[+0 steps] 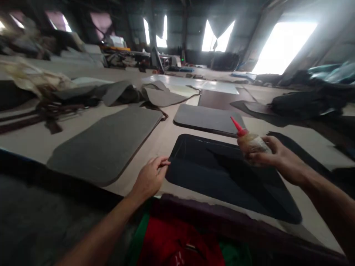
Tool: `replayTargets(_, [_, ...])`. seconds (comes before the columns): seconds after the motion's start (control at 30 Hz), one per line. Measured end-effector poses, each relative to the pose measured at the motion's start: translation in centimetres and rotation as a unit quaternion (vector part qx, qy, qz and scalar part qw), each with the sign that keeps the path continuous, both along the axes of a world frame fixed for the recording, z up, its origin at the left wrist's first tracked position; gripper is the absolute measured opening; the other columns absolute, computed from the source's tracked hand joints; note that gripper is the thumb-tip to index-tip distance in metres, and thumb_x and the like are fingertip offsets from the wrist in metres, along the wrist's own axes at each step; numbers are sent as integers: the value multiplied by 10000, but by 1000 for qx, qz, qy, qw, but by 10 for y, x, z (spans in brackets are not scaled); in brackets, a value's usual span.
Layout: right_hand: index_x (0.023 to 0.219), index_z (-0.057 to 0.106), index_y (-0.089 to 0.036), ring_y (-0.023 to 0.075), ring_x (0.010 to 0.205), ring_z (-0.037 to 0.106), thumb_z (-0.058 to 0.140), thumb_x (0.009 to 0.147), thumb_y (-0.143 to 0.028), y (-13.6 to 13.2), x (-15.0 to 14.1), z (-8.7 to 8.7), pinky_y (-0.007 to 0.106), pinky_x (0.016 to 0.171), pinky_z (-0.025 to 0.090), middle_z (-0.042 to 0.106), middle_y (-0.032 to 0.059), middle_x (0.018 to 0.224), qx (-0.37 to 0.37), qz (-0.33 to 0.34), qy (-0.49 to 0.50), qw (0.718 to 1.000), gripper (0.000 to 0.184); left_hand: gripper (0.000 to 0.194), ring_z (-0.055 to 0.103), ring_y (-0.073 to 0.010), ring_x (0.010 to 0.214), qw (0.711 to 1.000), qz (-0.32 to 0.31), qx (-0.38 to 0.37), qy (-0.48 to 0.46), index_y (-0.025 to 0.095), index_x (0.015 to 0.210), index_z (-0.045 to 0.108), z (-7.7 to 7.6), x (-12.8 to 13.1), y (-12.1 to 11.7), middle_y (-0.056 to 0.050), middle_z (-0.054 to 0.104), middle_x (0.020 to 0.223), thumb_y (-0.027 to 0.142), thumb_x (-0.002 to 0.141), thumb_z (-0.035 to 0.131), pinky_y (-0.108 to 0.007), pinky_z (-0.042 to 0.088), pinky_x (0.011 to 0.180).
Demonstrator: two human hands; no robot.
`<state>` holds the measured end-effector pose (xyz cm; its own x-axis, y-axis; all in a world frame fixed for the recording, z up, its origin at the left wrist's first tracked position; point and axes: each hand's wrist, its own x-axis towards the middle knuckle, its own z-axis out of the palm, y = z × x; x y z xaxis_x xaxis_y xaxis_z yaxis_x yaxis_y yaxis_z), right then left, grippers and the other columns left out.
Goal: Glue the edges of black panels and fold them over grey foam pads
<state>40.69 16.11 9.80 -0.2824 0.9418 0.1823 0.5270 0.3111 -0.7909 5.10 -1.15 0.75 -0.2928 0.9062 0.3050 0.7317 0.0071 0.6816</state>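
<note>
My right hand (273, 155) is closed around a squeeze bottle (251, 142) of yellowish glue with a red pointed nozzle, held tilted above a dark blue glossy sheet (222, 173) lying on the floor. My left hand (151, 179) pinches the left edge of that same sheet, fingers together. The sheet has rounded corners and a crease running across it.
A grey felt mat (108, 142) lies to the left and another grey mat (208, 118) behind the blue sheet. More mats, dark fabric pieces and straps (52, 114) are scattered over the floor. A dark edge and red-green cloth (177, 244) sit right below me.
</note>
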Motion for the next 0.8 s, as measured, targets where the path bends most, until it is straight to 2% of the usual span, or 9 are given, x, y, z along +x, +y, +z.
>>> replayTargets(0.07, [1118,606,-191,256,784,686,779,713,-415,-23,-11,5,313,634,553,709,109,995,-86,34,9,996,495,357,671,-240,1064,1000,2,-8,2,212,1202,605,1,2,-2,-56,743,1087,253,847,612,-405,501,978])
replayTargets(0.13, [1123,602,-197,250,764,675,765,714,-443,-43,-25,9,306,612,542,709,91,965,-113,53,12,992,504,436,657,-252,1075,1000,0,-8,15,215,1222,587,3,4,-5,-52,735,1089,252,801,694,-408,495,970])
replayTargets(0.33, [1114,616,-213,219,696,633,673,774,-494,-74,-63,8,292,568,487,687,32,867,-39,107,-49,992,444,661,619,-283,1104,997,-15,0,70,224,1284,537,5,8,-7,-48,704,1104,291,691,821,-419,490,958])
replayTargets(0.43, [1108,620,-221,195,687,607,624,817,-457,-81,-82,5,274,572,449,665,5,827,-10,147,-84,986,375,684,617,-284,1097,997,-19,5,81,231,1299,525,4,8,-6,-47,696,1102,280,685,821,-415,491,955])
replayTargets(0.67, [1031,635,-227,185,725,589,621,810,-361,-85,-118,-2,253,585,392,653,-2,822,31,205,-117,971,259,706,602,-284,1101,997,-20,-10,76,208,1318,514,4,7,-7,-49,697,1104,296,691,826,-416,484,954])
replayTargets(0.8, [1005,645,-235,173,688,569,617,811,-358,-83,-126,5,250,565,346,649,-11,793,35,211,-145,966,232,711,596,-284,1110,997,-23,-13,78,202,1335,505,3,7,-7,-49,695,1112,305,704,816,-422,483,960])
